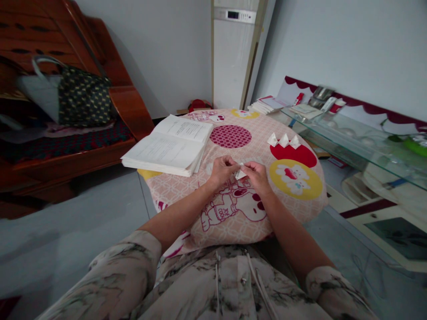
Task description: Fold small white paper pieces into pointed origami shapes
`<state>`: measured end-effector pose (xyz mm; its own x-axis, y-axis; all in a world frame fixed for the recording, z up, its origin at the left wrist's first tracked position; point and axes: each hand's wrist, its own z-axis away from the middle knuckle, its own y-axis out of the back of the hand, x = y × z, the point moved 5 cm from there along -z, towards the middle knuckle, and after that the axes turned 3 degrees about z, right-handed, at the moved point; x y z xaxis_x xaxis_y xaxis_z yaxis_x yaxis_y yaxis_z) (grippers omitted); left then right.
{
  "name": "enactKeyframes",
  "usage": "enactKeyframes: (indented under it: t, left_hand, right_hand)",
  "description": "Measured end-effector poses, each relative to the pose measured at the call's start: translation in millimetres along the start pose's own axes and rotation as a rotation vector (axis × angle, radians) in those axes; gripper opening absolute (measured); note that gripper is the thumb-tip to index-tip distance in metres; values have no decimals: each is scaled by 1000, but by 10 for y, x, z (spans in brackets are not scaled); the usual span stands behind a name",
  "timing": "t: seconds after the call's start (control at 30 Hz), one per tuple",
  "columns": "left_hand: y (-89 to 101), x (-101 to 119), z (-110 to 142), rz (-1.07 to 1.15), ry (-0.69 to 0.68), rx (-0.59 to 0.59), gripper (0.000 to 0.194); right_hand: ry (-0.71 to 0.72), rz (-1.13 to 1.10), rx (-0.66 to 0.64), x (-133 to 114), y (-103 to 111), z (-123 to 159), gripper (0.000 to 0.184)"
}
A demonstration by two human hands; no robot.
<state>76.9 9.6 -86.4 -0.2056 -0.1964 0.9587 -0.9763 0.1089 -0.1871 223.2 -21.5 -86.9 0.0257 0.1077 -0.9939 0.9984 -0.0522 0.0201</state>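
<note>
My left hand [223, 170] and my right hand [257, 174] meet over the middle of a round table covered with a pink cartoon-print cloth [233, 195]. Both pinch a small white folded paper piece [239, 173] between their fingertips. Three finished white folded paper shapes [283, 140] stand in a row on the cloth, beyond my right hand. An open book with white pages [170, 146] lies at the table's left edge, past my left hand.
A glass-topped stand [353, 133] with papers and small items runs along the right. A wooden bench [66, 133] with a dark patterned bag [83, 98] sits at the left. A tall white appliance [231, 53] stands against the far wall. Grey floor surrounds the table.
</note>
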Motion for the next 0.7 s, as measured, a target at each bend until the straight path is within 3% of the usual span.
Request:
enactKeyframes:
  t: [0.23,0.37,0.53,0.7]
  left_hand:
    - [-12,-26,-9,89,162,-232,40]
    - [-6,41,-8,110,131,-291,37]
    - [10,103,-27,13,54,-318,23]
    - [47,108,-38,39,80,-278,27]
  right_hand:
    - [-42,-91,54,21,87,-16,22]
    - [-42,-126,61,27,100,-19,22]
    - [-39,-103,88,29,103,-19,21]
    - [-10,-86,117,13,117,-15,20]
